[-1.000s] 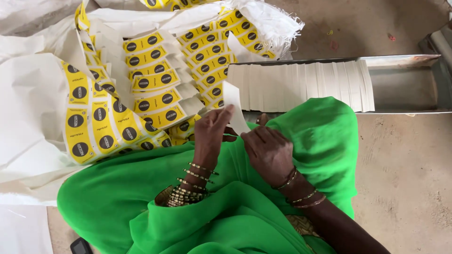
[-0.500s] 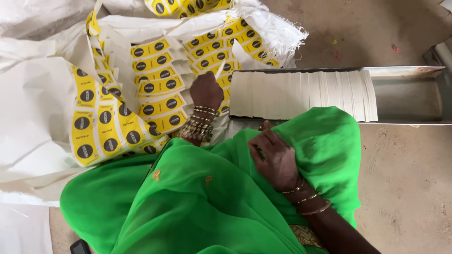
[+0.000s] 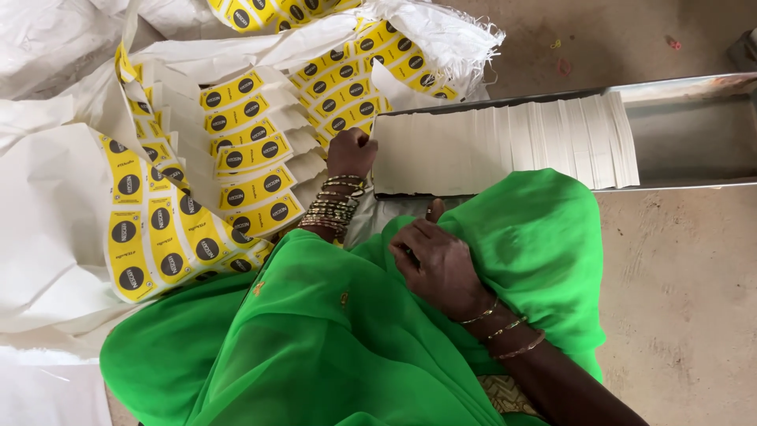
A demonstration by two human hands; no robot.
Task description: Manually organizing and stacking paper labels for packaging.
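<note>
A wide sweep of green cloth fills the lower part of the view, draped over the person's lap and knee. Above and to the left of it lies a white sack, slit open, with its frayed edge at the top right. Spilling out of the sack is a big heap of yellow packets with black round marks, lying in overlapping rows, some showing their plain white backs. To the right, a long metal tray rests on the bare floor, and inside it stands a tight row of white packets, edge to edge, filling the tray's left part. The right hand rests on the green cloth over the knee, fingers loosely curled and pressed against the fabric, holding nothing that can be seen. The left hand, its wrist stacked with bangles, reaches to the left end of the white row, fingers closed together at the edge between the yellow heap and the tray; whether it pinches a packet cannot be told.
</note>
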